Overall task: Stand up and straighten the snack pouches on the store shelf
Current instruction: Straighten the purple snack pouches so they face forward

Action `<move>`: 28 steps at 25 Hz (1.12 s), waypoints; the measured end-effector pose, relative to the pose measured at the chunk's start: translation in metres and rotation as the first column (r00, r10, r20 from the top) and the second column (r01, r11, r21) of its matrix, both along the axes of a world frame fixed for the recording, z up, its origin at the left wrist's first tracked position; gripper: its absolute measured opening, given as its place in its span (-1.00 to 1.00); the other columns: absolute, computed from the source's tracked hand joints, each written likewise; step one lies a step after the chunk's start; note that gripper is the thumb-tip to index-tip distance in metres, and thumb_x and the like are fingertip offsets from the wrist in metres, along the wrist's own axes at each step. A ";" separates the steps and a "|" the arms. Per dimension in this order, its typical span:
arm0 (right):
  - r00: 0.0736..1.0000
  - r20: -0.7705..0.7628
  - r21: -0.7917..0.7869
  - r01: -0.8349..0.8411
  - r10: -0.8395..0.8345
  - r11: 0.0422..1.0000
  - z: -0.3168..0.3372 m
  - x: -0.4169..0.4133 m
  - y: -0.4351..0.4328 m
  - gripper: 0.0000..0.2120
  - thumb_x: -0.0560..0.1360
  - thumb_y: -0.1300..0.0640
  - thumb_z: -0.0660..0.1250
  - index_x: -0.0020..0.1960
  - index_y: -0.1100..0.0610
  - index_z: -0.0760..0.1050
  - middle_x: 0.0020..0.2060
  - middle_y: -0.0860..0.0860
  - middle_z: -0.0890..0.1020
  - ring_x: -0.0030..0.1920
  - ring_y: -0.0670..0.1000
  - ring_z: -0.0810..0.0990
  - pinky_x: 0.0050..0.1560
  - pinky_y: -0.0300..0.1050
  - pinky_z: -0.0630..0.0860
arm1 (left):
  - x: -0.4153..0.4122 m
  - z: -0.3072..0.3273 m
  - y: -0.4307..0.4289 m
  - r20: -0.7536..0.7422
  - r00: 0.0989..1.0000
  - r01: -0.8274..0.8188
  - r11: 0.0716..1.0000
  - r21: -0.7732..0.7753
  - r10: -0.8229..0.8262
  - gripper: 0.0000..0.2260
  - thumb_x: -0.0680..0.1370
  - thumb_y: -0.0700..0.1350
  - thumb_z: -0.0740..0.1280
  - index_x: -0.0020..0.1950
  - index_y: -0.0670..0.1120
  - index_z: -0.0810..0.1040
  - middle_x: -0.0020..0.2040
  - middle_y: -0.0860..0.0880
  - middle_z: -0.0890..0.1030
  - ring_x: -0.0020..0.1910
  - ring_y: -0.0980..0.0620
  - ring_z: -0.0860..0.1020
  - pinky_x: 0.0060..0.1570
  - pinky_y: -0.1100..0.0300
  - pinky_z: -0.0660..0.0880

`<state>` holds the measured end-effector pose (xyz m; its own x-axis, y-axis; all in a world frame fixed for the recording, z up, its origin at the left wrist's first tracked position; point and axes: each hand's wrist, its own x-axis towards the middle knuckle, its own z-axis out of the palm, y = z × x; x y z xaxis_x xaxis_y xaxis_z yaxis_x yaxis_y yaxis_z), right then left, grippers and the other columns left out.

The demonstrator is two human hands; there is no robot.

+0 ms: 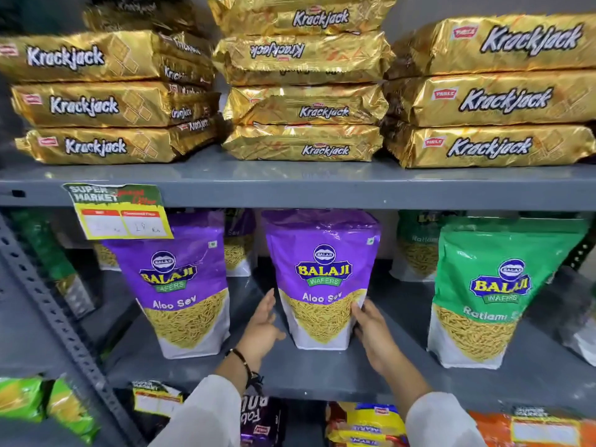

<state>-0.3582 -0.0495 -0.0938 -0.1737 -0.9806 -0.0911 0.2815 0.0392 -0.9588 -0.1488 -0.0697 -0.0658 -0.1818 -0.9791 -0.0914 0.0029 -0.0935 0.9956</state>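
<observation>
A purple Aloo Sev pouch (pixel 322 279) stands upright in the middle of the grey middle shelf (pixel 322 372). My left hand (pixel 263 327) is beside its lower left edge with fingers apart, a small gap between them. My right hand (pixel 371 333) touches its lower right edge with the fingertips. A second purple Aloo Sev pouch (pixel 183 285) stands to the left, leaning slightly. A green Ratlami Sev pouch (pixel 490 291) stands upright at the right. More purple and green pouches (pixel 416 250) stand behind in the back row.
Gold Krackjack packs (pixel 306 108) are stacked in three piles on the upper shelf. A yellow price tag (pixel 122 214) hangs from the shelf edge. A perforated metal upright (pixel 54 321) runs at the left. Other snack packs (pixel 364 424) fill the shelf below.
</observation>
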 end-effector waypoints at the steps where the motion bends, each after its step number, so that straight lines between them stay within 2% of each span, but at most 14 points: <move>1: 1.000 0.001 0.011 -0.011 0.011 1.000 0.002 0.000 0.001 -0.81 0.55 0.14 0.17 0.10 0.02 0.51 0.01 -0.08 0.65 0.02 -0.07 0.61 -0.04 -0.15 0.51 | -0.006 0.001 -0.003 0.003 0.999 0.043 0.999 -0.002 -0.043 -0.11 0.11 -0.46 0.20 0.45 -0.20 0.12 0.41 -0.12 0.28 0.43 -0.03 0.20 0.15 0.30 0.40; 3: 1.000 -0.019 0.042 -0.021 0.022 0.999 0.003 -0.001 0.001 -0.83 0.55 0.11 0.17 0.05 0.02 0.52 0.02 -0.06 0.66 0.03 -0.05 0.62 0.02 -0.11 0.53 | -0.016 0.002 -0.007 -0.036 0.996 0.082 0.996 0.045 -0.081 -0.17 0.13 -0.49 0.20 0.42 -0.24 0.17 0.39 -0.15 0.33 0.38 -0.06 0.28 -0.13 0.43 0.47; 6: 0.998 -0.055 0.085 -0.006 0.010 0.996 0.001 -0.005 0.005 -0.82 0.54 0.09 0.20 0.08 0.03 0.52 0.08 0.01 0.65 0.11 0.03 0.60 0.21 0.05 0.49 | -0.023 -0.003 -0.002 -0.103 0.992 0.081 0.997 0.015 -0.079 -0.20 0.10 -0.49 0.20 0.35 -0.21 0.25 0.27 -0.10 0.40 0.31 -0.09 0.35 -0.25 0.47 0.51; 10: 0.998 -0.065 0.087 -0.011 0.016 0.996 -0.004 -0.009 0.021 -0.81 0.54 0.08 0.20 0.10 0.03 0.51 0.05 -0.04 0.65 0.11 0.00 0.60 0.20 0.01 0.48 | -0.018 -0.010 0.013 -0.110 0.987 0.113 0.993 -0.016 -0.114 -0.20 0.07 -0.44 0.19 0.34 -0.20 0.26 0.19 -0.07 0.41 0.23 0.01 0.35 -0.20 0.47 0.50; 13: 0.999 -0.032 0.065 -0.005 0.007 0.998 -0.002 -0.007 0.029 -0.82 0.55 0.10 0.18 0.09 0.03 0.50 0.05 -0.02 0.64 0.09 -0.01 0.59 0.14 -0.05 0.50 | -0.016 -0.012 0.019 -0.071 0.989 0.129 0.992 -0.007 -0.129 -0.16 0.08 -0.43 0.18 0.39 -0.20 0.21 0.21 -0.07 0.40 0.27 0.01 0.34 -0.04 0.25 0.42; 15: 1.000 -0.016 0.051 -0.002 0.003 0.999 0.000 -0.005 0.031 -0.82 0.55 0.10 0.17 0.10 0.03 0.49 0.04 -0.02 0.64 0.06 -0.04 0.61 0.03 -0.14 0.54 | -0.015 -0.012 0.018 -0.057 0.990 0.128 0.991 0.026 -0.126 -0.19 0.16 -0.52 0.20 0.41 -0.18 0.19 0.22 -0.06 0.40 0.30 -0.03 0.34 -0.07 0.24 0.40; 18: 1.000 -0.014 0.040 0.003 -0.002 0.999 0.002 0.002 0.031 -0.81 0.55 0.08 0.17 0.11 0.03 0.49 0.04 -0.03 0.65 0.01 -0.10 0.64 -0.12 -0.26 0.57 | -0.013 -0.010 0.015 -0.072 0.992 0.108 0.993 0.056 -0.104 -0.26 0.29 -0.66 0.07 0.41 -0.18 0.19 0.23 -0.03 0.38 0.33 -0.06 0.32 -0.11 0.25 0.43; 21: 1.000 0.001 0.031 0.008 -0.008 1.000 0.003 0.006 0.031 -0.80 0.55 0.09 0.16 0.12 0.05 0.48 0.04 -0.02 0.65 0.02 -0.09 0.63 -0.16 -0.29 0.58 | -0.013 -0.008 0.015 -0.080 0.993 0.093 0.994 0.056 -0.089 -0.26 0.30 -0.66 0.04 0.41 -0.17 0.20 0.23 -0.02 0.37 0.36 -0.07 0.30 0.02 0.13 0.42; 23: 1.000 0.002 0.028 0.007 -0.008 1.000 0.005 0.007 0.032 -0.82 0.55 0.09 0.17 0.10 0.04 0.48 0.03 -0.03 0.65 0.02 -0.09 0.63 -0.15 -0.28 0.57 | -0.014 -0.004 0.018 -0.077 0.993 0.095 0.994 0.062 -0.090 -0.27 0.31 -0.66 0.03 0.42 -0.17 0.18 0.23 -0.01 0.35 0.31 -0.02 0.31 -0.02 0.17 0.43; 26: 1.000 -0.006 0.042 0.020 -0.020 0.999 0.005 0.005 0.031 -0.85 0.55 0.10 0.18 0.04 0.02 0.50 -0.01 -0.06 0.65 0.00 -0.10 0.62 -0.14 -0.26 0.54 | -0.015 -0.002 0.020 -0.073 0.992 0.110 0.992 0.067 -0.105 -0.26 0.32 -0.67 0.03 0.42 -0.17 0.16 0.23 -0.02 0.35 0.24 0.04 0.31 -0.22 0.36 0.51; 28: 1.000 -0.004 0.040 0.027 -0.027 0.999 0.006 0.004 0.030 -0.85 0.55 0.12 0.17 0.03 0.02 0.50 -0.01 -0.06 0.64 -0.01 -0.10 0.61 -0.15 -0.26 0.54 | -0.015 -0.003 0.017 -0.037 0.993 0.114 0.991 0.071 -0.112 -0.26 0.31 -0.66 0.05 0.42 -0.16 0.18 0.27 -0.07 0.38 0.26 0.02 0.32 -0.25 0.39 0.52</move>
